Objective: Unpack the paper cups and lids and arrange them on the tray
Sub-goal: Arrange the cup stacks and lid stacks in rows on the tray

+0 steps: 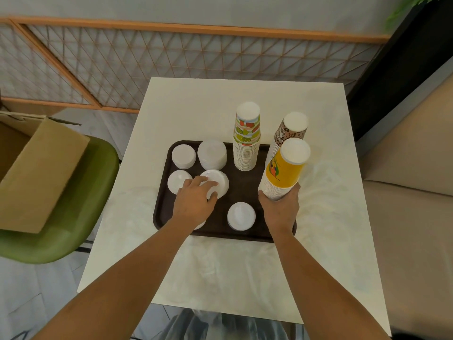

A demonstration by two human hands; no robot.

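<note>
Yellow paper cup stack (282, 173), at the tray's (242, 185) right edge: light, tall, tippy, walls crushable. I take it low; my right hand (279, 212) curls round its base. My left hand (193, 204) has its fingers (209, 184) closed on a slippery lid stack (220, 180) mid-tray.

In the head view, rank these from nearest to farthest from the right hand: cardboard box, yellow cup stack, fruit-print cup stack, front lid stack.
1. Yellow cup stack: gripped by the right hand, at the tray edge.
2. Front lid stack: just left of the hand.
3. Fruit-print cup stack: at the far side.
4. Cardboard box: far left, on the green chair.
</note>
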